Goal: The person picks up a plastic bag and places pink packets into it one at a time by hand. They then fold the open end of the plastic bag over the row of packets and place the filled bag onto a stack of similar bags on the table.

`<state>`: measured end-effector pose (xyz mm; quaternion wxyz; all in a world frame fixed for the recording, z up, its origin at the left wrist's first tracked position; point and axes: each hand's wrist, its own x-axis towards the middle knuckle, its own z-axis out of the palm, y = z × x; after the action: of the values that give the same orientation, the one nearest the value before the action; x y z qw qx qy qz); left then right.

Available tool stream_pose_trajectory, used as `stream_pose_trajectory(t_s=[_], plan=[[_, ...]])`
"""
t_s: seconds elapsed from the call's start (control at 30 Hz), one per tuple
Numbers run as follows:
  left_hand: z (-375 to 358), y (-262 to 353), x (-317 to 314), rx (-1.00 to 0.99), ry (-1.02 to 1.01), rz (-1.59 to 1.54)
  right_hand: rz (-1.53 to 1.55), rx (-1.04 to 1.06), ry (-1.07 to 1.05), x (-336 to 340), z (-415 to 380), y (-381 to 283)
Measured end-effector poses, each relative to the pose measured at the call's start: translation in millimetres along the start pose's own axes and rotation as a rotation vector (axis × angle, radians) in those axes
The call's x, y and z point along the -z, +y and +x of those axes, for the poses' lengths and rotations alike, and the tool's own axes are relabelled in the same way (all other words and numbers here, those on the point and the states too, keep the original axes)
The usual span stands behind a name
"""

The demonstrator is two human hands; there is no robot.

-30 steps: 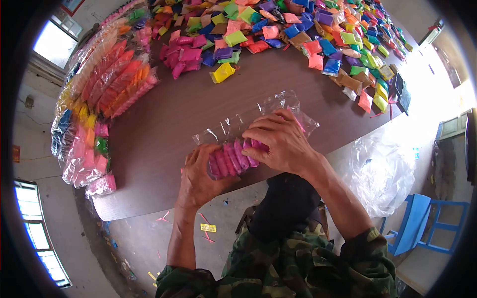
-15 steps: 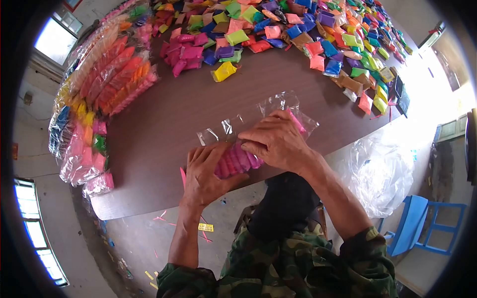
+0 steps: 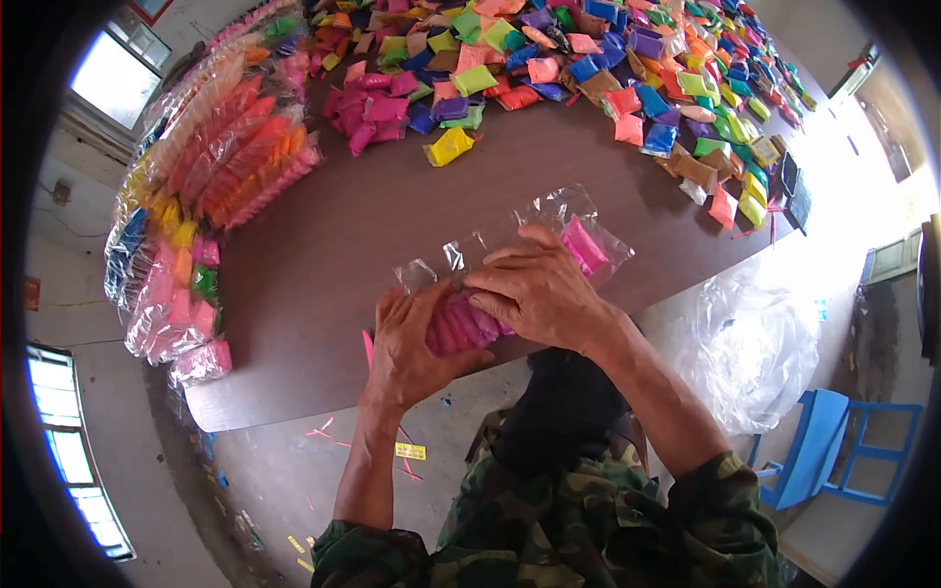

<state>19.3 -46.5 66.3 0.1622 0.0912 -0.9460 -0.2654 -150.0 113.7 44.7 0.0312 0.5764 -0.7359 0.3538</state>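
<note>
Near the table's front edge lies a clear plastic bag (image 3: 453, 257) with a row of pink packets (image 3: 459, 326) inside. My left hand (image 3: 412, 343) is closed around the row's left end, thumb along the near side and fingers over the far side. My right hand (image 3: 544, 294) is bent over the right part of the bag, its fingertips closed on the film beside the packets. One pink packet (image 3: 585, 245) shows in the bag's right end, past my right knuckles. The right fingers hide part of the row.
Loose packets in many colours (image 3: 549, 69) are heaped along the far side of the brown table (image 3: 323, 294). Filled clear bags (image 3: 230, 147) are stacked at the left. A single yellow packet (image 3: 449, 147) lies before the heap. Clear plastic sheeting (image 3: 745, 343) and a blue chair (image 3: 809, 446) stand right.
My right hand has shifted slightly down and left over the bag. More of the pink packet at the bag's right end now shows. My left hand keeps its hold.
</note>
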Motion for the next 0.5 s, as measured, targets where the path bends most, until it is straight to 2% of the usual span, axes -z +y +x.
stream_pose_trajectory(t_s=[0.13, 0.23, 0.3, 0.33, 0.43, 0.5], plan=[[-3.2, -14.1, 5.8, 0.069, 0.181, -0.088, 0.016, -0.059, -0.05, 2.0, 0.3, -0.9], [16.8, -43.2, 10.4, 0.11, 0.222, -0.042, 0.011, -0.085, -0.08, 2.1, 5.0, -3.8], [34.3, -52.3, 10.9, 0.213, 0.106, 0.045, -0.008, -0.115, -0.126, 5.3, 6.9, -7.3], [41.8, -56.5, 11.1, 0.264, 0.048, 0.089, -0.001, -0.093, -0.057, 3.4, 7.1, -8.7], [57.9, -72.7, 11.1, 0.256, -0.133, 0.061, -0.023, -0.029, 0.137, -2.9, 9.1, -17.0], [61.0, -76.9, 13.1, 0.22, -0.163, 0.012, -0.091, 0.021, 0.244, -2.2, 9.9, -24.6]])
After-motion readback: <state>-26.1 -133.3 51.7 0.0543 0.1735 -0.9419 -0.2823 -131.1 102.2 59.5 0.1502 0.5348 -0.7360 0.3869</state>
